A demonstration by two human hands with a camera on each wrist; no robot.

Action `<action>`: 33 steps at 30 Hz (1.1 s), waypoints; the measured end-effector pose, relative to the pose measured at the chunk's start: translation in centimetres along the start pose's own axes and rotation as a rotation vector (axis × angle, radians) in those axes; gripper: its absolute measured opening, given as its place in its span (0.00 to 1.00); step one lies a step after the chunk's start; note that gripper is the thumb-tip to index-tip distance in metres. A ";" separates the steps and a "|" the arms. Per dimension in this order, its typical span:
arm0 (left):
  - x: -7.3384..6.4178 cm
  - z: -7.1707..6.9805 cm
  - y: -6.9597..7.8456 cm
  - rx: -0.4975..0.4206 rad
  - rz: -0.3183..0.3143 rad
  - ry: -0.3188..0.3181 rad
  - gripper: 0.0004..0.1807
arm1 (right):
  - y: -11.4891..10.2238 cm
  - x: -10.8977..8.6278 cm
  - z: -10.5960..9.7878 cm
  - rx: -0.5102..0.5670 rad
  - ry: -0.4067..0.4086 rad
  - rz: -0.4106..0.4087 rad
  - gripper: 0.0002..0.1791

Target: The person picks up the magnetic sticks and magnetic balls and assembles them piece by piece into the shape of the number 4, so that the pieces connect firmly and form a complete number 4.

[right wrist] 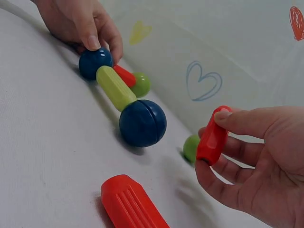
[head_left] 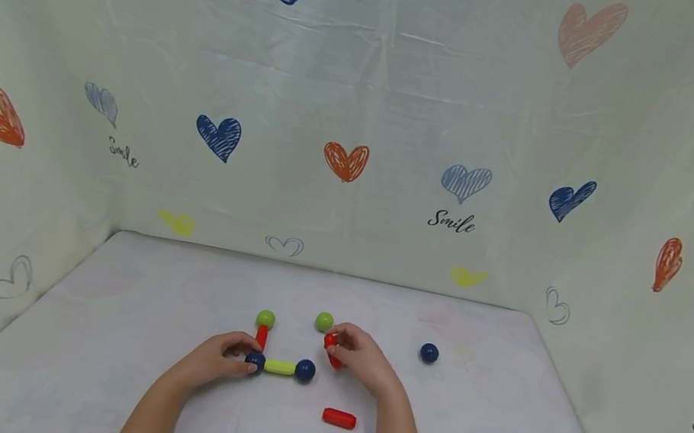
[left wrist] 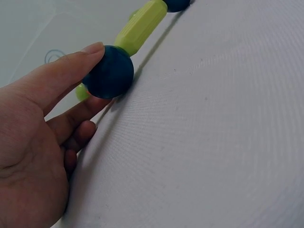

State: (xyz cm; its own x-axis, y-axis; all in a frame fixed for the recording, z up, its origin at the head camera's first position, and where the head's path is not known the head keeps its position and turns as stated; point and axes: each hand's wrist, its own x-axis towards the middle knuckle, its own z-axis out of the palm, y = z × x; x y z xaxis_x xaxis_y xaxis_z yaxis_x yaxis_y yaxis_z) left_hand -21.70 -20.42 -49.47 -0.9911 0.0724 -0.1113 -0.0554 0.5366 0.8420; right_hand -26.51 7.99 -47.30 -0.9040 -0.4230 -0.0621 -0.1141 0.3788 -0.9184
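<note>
With a blue ball (left wrist: 114,75) pinched by fingers of the left hand (head_left: 221,358), the red rod (right wrist: 213,138) clamped in the right hand (head_left: 361,356) is best aimed toward the worktop (head_left: 491,428) far edge

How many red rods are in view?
3. One red rod is pinched in the right hand; another red rod lies loose on the table; the third red rod is between a green ball and the blue ball held by the left hand.

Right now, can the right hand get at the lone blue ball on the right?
Probably yes: nothing visible stands between the right hand and the lone blue ball. However, the hand pinches a red rod, which it would likely need to put down first.
</note>
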 end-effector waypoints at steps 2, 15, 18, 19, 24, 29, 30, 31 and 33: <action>0.0 0.0 0.0 -0.001 0.002 -0.001 0.15 | 0.0 0.2 0.2 0.019 0.022 0.013 0.14; 0.1 0.0 0.1 -0.015 0.019 0.004 0.15 | -0.3 1.3 1.7 0.065 0.129 0.044 0.18; 0.2 0.1 0.0 -0.016 0.026 0.003 0.15 | -0.3 1.5 2.1 0.072 0.169 0.030 0.19; 0.2 0.1 0.0 -0.017 0.028 0.002 0.15 | -0.3 1.6 2.2 0.075 0.182 0.023 0.19; 0.2 0.2 -0.2 -0.023 0.032 -0.001 0.15 | -0.5 1.8 2.8 0.107 0.228 0.023 0.20; 0.2 0.2 -0.3 -0.029 0.032 -0.003 0.15 | -0.6 2.1 3.3 0.125 0.253 0.056 0.20; 0.2 0.2 -0.3 -0.029 0.031 -0.001 0.15 | -0.6 2.1 3.4 0.124 0.258 0.059 0.20; 0.2 0.2 -0.3 -0.030 0.031 0.000 0.15 | -0.6 2.2 3.5 0.121 0.262 0.061 0.20; 0.2 0.2 -0.3 -0.026 0.029 0.003 0.15 | -0.6 2.2 3.6 0.121 0.269 0.069 0.20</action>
State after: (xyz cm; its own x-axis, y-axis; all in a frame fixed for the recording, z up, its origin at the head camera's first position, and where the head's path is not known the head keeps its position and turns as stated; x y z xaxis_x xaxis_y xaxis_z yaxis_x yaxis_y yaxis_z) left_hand -21.81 -20.38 -49.85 -0.9927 0.0851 -0.0851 -0.0297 0.5121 0.8584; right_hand -26.97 3.85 -48.35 -0.9864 -0.1608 -0.0350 -0.0135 0.2915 -0.9565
